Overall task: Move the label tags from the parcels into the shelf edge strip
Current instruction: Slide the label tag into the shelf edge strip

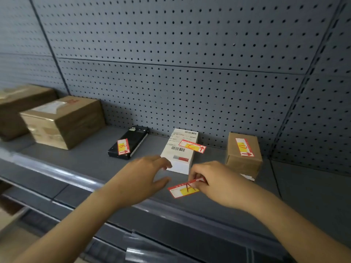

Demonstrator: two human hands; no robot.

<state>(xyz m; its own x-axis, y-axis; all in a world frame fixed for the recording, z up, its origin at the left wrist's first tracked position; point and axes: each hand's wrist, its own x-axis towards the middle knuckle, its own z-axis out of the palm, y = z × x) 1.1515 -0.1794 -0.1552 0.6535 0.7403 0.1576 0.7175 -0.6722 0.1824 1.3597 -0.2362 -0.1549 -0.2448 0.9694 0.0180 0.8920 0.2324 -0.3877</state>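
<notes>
Low in the middle of the frame, your right hand [214,184] pinches a red-edged label tag [185,188] above the shelf's [85,158] front edge, while your left hand [140,179] hovers alongside, fingers spread.

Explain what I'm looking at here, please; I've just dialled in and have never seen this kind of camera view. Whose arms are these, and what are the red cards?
There is one picture, from a camera worn on a person's head, looking forward and down at a grey shelf with a pegboard back. No machine: these are the person's bare hands.

The right hand pinches a red and yellow label tag marked A, low near the clear shelf edge strip. The left hand is open, its grip holding nothing.

Three tags lie on parcels: one on the black parcel, one on the white parcel, one on the small brown box. Two bigger cardboard boxes stand at left, without tags.
</notes>
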